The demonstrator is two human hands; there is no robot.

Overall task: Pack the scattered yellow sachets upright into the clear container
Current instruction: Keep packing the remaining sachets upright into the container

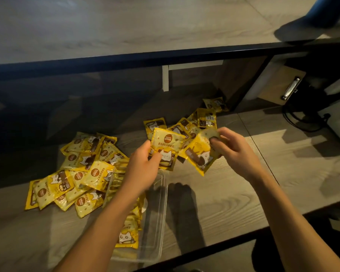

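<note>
Two sachets held above clear container (161, 209): left hand (143, 169) fingers pinch one, right hand (234, 150) the other.

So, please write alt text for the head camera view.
Two bare hands each hold a yellow sachet: left hand, right hand, above a clear container partly filled with upright sachets. More sachets lie scattered on the wooden table.

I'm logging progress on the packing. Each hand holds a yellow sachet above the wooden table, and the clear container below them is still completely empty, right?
Not quite. The left hand and right hand do each hold a yellow sachet above the table, but the clear container is not empty: the head view shows sachets standing along its left side.
</note>
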